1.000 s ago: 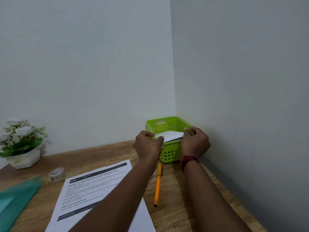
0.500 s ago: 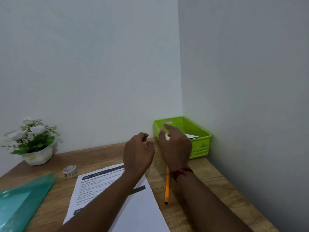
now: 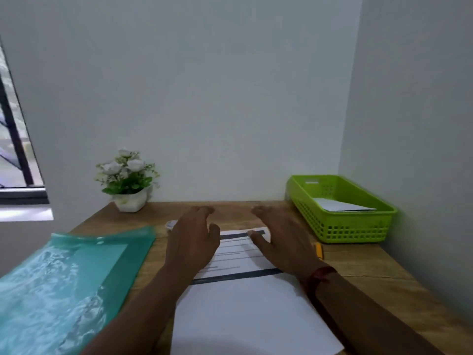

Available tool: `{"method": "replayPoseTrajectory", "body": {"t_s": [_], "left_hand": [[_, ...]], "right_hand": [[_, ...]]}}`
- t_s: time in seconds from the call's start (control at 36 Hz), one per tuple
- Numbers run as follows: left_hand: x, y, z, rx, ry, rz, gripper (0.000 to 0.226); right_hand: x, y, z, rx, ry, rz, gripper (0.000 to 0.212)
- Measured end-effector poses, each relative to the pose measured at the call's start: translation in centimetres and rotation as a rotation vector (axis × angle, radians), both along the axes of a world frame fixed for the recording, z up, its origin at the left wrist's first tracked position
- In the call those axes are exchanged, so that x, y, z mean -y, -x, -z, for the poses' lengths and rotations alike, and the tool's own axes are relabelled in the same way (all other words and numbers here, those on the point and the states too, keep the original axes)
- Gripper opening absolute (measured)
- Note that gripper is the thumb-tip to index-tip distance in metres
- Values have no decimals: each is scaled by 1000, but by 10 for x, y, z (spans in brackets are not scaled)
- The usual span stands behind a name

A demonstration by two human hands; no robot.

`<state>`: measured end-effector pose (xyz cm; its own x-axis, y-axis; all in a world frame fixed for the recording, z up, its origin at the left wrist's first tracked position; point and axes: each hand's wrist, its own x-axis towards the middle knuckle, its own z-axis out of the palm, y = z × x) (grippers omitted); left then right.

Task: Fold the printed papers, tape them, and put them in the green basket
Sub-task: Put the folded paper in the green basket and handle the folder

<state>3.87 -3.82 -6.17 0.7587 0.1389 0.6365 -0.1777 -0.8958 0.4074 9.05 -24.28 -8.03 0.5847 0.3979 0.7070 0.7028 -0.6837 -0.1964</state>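
Observation:
A printed paper [image 3: 238, 298] with black bars lies flat on the wooden desk in front of me. My left hand [image 3: 190, 242] hovers over its upper left part, fingers loosely spread and holding nothing. My right hand [image 3: 281, 242] is over its upper right part, fingers extended, also holding nothing. The green basket [image 3: 358, 233] stands in the right back corner with a folded white paper [image 3: 340, 204] inside. A roll of tape [image 3: 171, 224] peeks out just beyond my left hand, mostly hidden.
A teal plastic folder [image 3: 64, 285] covers the desk's left side. A white pot of white flowers [image 3: 128, 180] stands at the back left. An orange pencil [image 3: 318, 251] lies between my right hand and the basket. Walls close off the back and right.
Both hands let go of the folded paper in the basket and drew back over the flat printed sheet. The view swung left, so the basket now sits far right.

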Motion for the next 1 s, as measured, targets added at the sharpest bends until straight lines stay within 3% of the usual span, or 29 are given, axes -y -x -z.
{"method": "replayPoseTrajectory", "body": {"t_s": [0.17,0.36,0.53,0.72,1.0], "left_hand": [[-23,-17,11,-99,-27,34,42],[-37,-30,32,-311,-183,184,77],[-40,-33,38,-512,-211,175,98],[-40,-31,34,-588,-148,158,111],[-39,-32,34,-645,-180,173,119]], "right_hand": [[-4,-14,11,-59,97,-26,49],[-7,-21,18,-211,193,-70,63],[-8,-22,20,-386,206,-95,82],[0,-25,10,-607,291,-57,108],[1,-39,-2,-657,356,-67,108]]}}
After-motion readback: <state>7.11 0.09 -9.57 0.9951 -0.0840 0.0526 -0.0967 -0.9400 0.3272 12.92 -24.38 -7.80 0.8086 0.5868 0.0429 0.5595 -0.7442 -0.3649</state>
